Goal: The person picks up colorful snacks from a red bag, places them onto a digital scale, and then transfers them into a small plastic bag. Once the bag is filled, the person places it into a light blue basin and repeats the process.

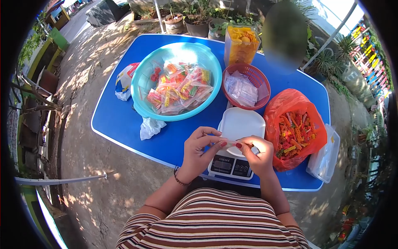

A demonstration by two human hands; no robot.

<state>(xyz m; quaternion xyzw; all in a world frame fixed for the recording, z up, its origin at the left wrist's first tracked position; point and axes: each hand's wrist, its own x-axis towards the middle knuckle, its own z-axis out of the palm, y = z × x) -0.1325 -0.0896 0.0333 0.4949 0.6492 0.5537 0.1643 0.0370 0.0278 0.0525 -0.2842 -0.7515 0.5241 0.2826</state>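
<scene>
Above the white kitchen scale [230, 168], my left hand [199, 148] and my right hand [258, 154] face each other with the fingertips almost meeting. Thumbs and fingers of both hands pinch a small clear plastic bag [231, 143], seen nearly edge-on; whether anything is inside cannot be made out. Under the hands lies the scale's white tray [242, 122]. Just beyond it stands a red plastic basket [268, 89] with a stack of clear bags [243, 88]. To the right, an orange-red plastic bag [271, 124] gapes around loose, colourful dry pieces [295, 135].
A large turquoise basin [178, 117] at the left holds filled clear packets [178, 89]. A tall container of yellow pieces [242, 43] stands at the back. Crumpled plastic [151, 128] and a printed packet [124, 83] lie left; a clear plastic box [325, 157] sits at the blue table's [120, 128] right edge.
</scene>
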